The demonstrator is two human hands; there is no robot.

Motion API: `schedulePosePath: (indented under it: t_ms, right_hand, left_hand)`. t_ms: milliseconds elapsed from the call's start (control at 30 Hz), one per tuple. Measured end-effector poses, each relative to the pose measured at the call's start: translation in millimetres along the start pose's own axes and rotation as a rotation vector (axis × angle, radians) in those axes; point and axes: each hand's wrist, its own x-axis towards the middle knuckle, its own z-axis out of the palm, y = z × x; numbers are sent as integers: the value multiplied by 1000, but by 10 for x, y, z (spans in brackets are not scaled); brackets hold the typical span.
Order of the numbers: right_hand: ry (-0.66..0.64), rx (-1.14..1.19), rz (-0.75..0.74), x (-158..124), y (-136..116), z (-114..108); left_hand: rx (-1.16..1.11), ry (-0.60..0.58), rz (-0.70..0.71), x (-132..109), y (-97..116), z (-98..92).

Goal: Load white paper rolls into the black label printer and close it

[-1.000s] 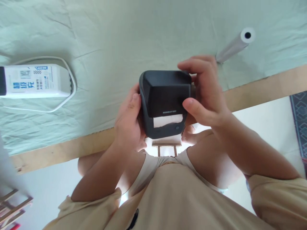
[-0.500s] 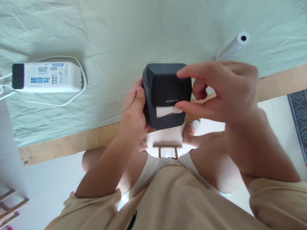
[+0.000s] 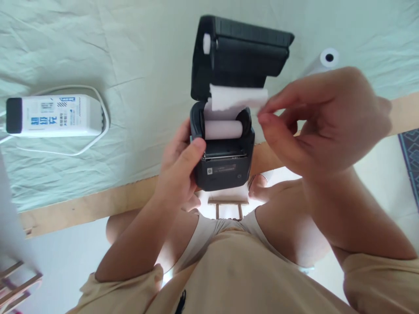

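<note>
My left hand (image 3: 180, 168) grips the left side of a dark label printer (image 3: 222, 172), thumb on its rim. The printer's lid (image 3: 252, 54) stands lifted up and back, so the inside shows. A white paper roll (image 3: 224, 129) lies in the printer's bay. From it a loose strip of paper (image 3: 238, 98) reaches up with a torn edge. My right hand (image 3: 314, 117) pinches the right end of that strip between thumb and forefinger, to the right of the printer.
A white power strip (image 3: 62, 115) with a looped white cable lies at left on the pale green cloth (image 3: 147, 56). Behind my right hand is another white paper roll (image 3: 327, 59). A wooden table edge (image 3: 88, 198) runs below the printer.
The printer's lid has swung open, uncovering the roll. My right hand has moved off the lid and now pinches the paper strip. My left hand keeps its hold, slightly lower.
</note>
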Motion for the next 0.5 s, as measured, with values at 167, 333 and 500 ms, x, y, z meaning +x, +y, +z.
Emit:
schedulePosePath:
  t_ms: [167,333,500]
  right_hand:
    - [-50,-56,-102,49,14,17]
    - [-183,-68,-199,49,21,30]
    - [-211,-23,-121,81,37,70]
  left_hand:
    - [41,38,54,-53,4,-2]
    - [58,45,63,-46,7,0]
    - [39,21,48,-38,22,0]
